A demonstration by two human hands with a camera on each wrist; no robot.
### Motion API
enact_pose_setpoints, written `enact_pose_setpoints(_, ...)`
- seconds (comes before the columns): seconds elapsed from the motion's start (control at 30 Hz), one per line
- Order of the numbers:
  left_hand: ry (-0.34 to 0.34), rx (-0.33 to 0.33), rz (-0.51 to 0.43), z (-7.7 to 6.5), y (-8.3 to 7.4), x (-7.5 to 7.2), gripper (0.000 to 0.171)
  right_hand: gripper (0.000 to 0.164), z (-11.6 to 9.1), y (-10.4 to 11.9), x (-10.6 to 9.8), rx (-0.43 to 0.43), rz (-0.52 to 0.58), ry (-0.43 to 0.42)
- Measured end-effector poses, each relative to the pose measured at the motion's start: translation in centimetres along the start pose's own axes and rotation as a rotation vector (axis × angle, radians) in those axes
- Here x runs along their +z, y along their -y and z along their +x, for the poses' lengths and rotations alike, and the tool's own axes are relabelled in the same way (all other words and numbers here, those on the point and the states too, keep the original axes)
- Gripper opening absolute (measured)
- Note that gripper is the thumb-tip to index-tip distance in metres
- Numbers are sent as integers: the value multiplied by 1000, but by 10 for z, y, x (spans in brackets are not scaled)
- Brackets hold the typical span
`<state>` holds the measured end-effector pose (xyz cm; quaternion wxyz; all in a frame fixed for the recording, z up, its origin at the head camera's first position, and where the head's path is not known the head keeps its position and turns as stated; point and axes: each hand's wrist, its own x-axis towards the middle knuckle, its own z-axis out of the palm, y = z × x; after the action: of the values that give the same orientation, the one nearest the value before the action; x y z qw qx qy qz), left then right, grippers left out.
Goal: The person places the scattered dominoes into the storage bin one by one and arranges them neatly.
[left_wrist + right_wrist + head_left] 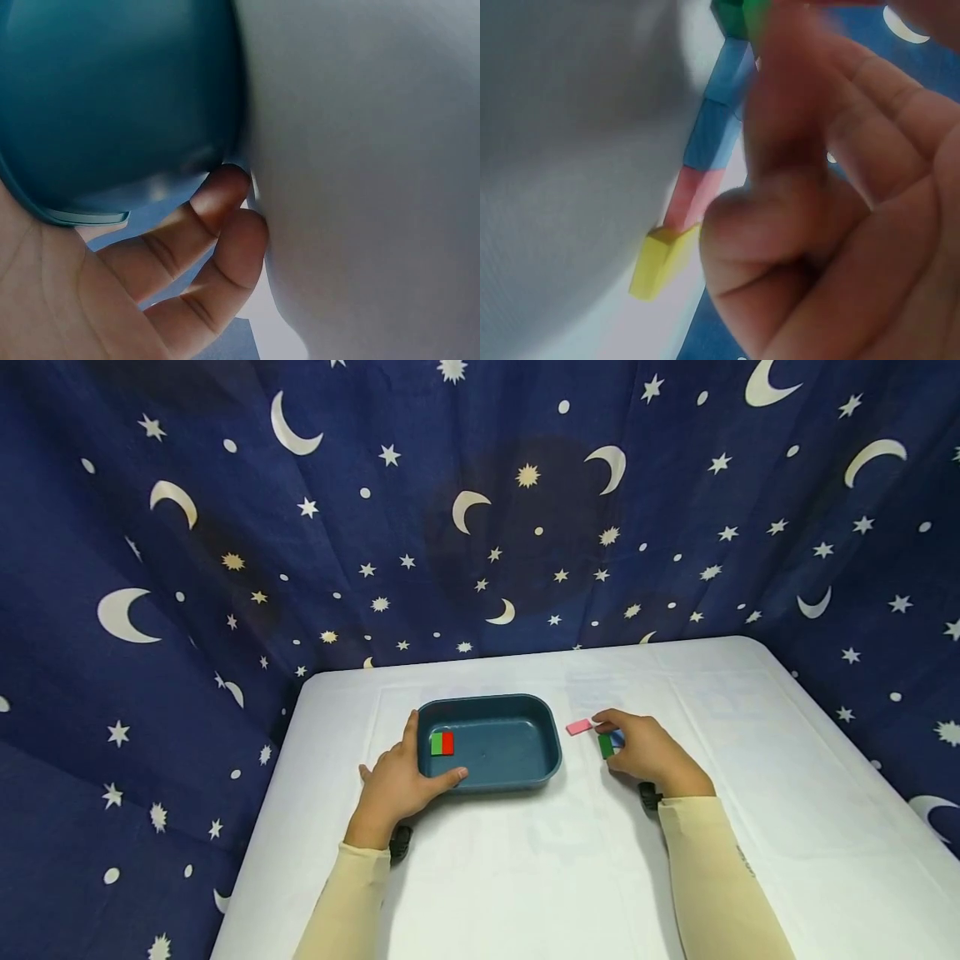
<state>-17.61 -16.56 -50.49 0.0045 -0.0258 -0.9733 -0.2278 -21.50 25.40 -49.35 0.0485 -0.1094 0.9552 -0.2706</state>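
A blue-green plastic basin (491,787) stands on the table, with a light green block (437,744) and a red block (447,743) side by side on its floor. My left hand (397,781) grips the basin's left end, thumb over the near rim and fingers along the outside wall. Right of the basin, my right hand (652,750) pinches a dark green block (605,747) between thumb and fingertips. In the right wrist view, blue blocks (712,135), a pink block (694,196) and a yellow block (649,262) line up beside that hand; the thumb is blurred.
A flat pink block (579,727) lies between the basin and my right hand. A white cloth (525,877) covers the table. Dark blue curtains (420,560) with moons and stars hang behind and at both sides.
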Motion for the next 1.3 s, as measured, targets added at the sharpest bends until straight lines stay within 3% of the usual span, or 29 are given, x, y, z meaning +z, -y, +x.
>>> enact_pose_setpoints(1.3, 2, -12, -7, 0, 0, -2, 141, 67, 0, 0, -4, 27, 26, 5)
